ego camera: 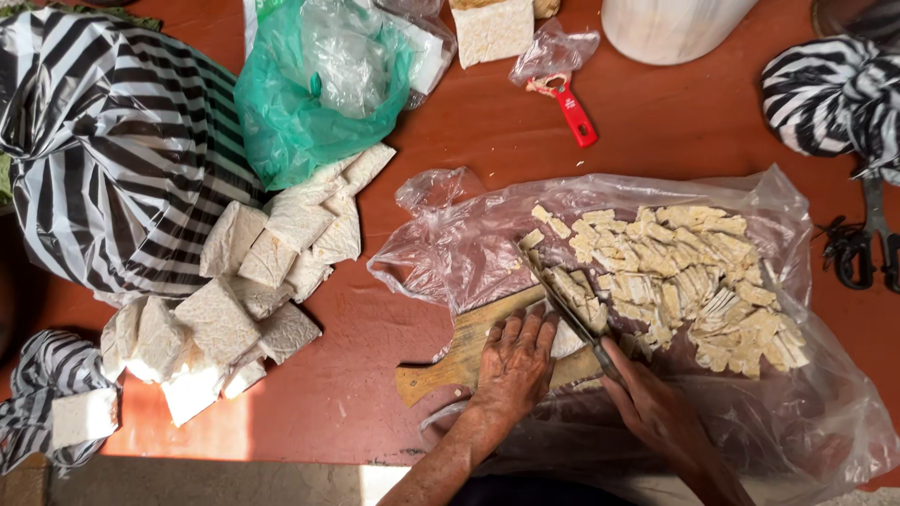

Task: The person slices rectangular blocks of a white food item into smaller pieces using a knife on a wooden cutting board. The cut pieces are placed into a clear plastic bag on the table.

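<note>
Right hand point(656, 408) is wrapped closed around the handle of a knife point(562, 305), blade angled up and away from the grip across a wooden cutting board point(459, 361). Left hand point(514, 361) is flat, fingers spread, pressing down on a pale tempeh block point(567, 339) just left of the blade; holds nothing closed. Beyond the blade tip and to its right sits a big pile of cut strips point(684, 272) on a clear plastic sheet point(797, 394), so a good share looks done. Well left of the grip, a heap of uncut wrapped square blocks point(248, 300) is left, so much cutting remains. Packaging: large black-and-white striped bag point(103, 141) far left, a smaller striped one point(825, 94) far upper right, crumpled green plastic bag point(291, 112) above the blocks. Red-handled peeler point(567, 103) and white container point(670, 28) lie far above the grip, black scissors point(867, 244) far right.
</note>
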